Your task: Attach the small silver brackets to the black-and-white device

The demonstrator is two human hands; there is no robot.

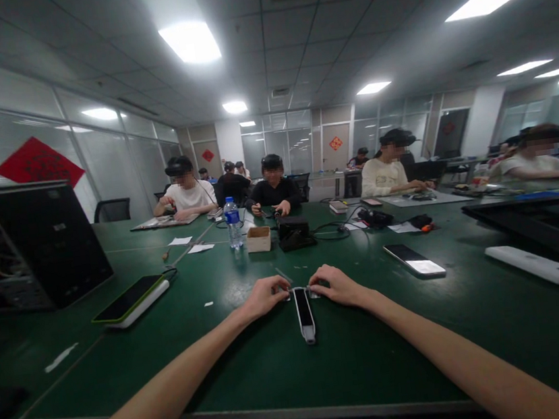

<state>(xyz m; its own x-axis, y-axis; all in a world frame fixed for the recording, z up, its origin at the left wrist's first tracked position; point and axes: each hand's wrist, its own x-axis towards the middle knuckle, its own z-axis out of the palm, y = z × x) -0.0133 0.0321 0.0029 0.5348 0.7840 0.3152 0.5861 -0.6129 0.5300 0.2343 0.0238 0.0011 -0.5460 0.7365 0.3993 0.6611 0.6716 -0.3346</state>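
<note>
A slim white pen-shaped device [305,315] with a long dark screen lies on the green table, its narrow tip towards me. Just left of its far end is my left hand [267,295], thumb and fingers pinched together. My right hand [337,285] mirrors it on the right side, also in a pinch. Thin, pale, see-through bits show at the fingertips of both hands, too small to name. Whether the fingertips touch the device, I cannot tell. A thin clear strip [283,275] lies beyond my left fingers.
A phone-like device [415,261] lies to the right, near a long white device [538,265]. On the left are a green-edged tablet [130,299] and a black computer case [49,244]. A water bottle [233,223] and small box [259,239] stand ahead; people sit opposite.
</note>
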